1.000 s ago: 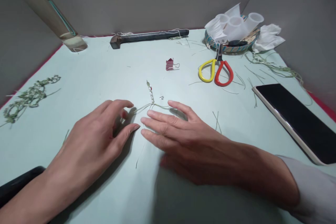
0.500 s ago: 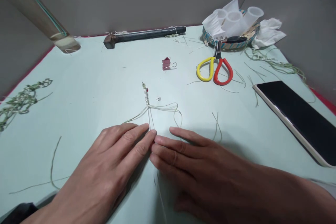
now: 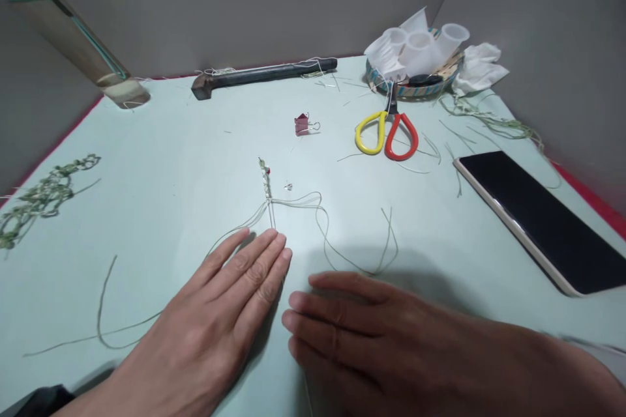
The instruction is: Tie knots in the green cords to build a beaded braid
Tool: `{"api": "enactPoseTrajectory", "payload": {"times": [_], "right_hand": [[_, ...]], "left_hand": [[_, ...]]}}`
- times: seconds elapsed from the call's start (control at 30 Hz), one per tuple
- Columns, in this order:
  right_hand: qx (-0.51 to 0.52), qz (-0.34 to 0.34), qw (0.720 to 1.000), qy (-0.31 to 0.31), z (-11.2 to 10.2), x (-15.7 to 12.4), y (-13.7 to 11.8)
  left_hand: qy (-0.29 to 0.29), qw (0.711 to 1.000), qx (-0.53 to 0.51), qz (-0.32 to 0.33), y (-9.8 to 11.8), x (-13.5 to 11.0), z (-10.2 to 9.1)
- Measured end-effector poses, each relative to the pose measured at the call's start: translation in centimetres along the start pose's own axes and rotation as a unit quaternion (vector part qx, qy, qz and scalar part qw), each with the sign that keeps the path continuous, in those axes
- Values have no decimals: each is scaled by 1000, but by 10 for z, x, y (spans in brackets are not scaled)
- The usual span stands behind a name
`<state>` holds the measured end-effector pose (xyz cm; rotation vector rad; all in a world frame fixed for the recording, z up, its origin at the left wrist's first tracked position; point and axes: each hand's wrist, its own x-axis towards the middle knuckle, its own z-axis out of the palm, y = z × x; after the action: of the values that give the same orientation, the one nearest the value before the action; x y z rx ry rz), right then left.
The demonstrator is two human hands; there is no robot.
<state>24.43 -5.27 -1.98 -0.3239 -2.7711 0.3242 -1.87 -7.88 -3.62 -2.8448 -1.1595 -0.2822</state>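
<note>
My left hand (image 3: 215,319) lies flat on the pale green table (image 3: 161,163), fingers stretched out together, fingertips resting on the cords just below a short beaded knotted piece (image 3: 265,177). My right hand (image 3: 372,339) also lies flat, fingers extended leftward, a little nearer to me than the left fingertips. Thin pale green cords (image 3: 323,221) run from the beaded piece, one looping right and back toward my right hand, another (image 3: 102,332) trailing left under my left hand. Neither hand grips anything.
Scissors with one yellow and one red handle (image 3: 386,133) and a small pink binder clip (image 3: 302,124) lie beyond the cords. A phone (image 3: 538,218) lies at right. A basket with plastic cups (image 3: 415,58), a dark bar (image 3: 264,73), a bottle (image 3: 73,36) and tangled cord (image 3: 39,192) line the edges.
Both hands slid back toward me along the cords, drawing the strands out straight; the right hand came back farther. The view shifted slightly to the right.
</note>
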Motion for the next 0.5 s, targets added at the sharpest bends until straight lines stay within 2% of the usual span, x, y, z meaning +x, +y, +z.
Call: {"api": "enactPoseTrajectory", "payload": {"times": [0.13,0.2,0.3,0.33,0.4,0.5], "right_hand": [[82,12,996,-15,-6,-2,0],[81,80,993,19,-9,1,7],[-40,207,976,50,-5,4,20],[-89,221,971,23,-2,3,23],[-117,214,969,-31,5,-5,23],[-111,204,971,-49,13,-26,11]], "left_hand": [[22,996,73,49,8,3,-3],[24,991,107,73,12,6,-6],[23,986,126,109,18,10,-12],[23,985,128,117,19,10,-13],[20,983,131,129,21,8,-11],[39,988,114,99,24,-2,0]]}}
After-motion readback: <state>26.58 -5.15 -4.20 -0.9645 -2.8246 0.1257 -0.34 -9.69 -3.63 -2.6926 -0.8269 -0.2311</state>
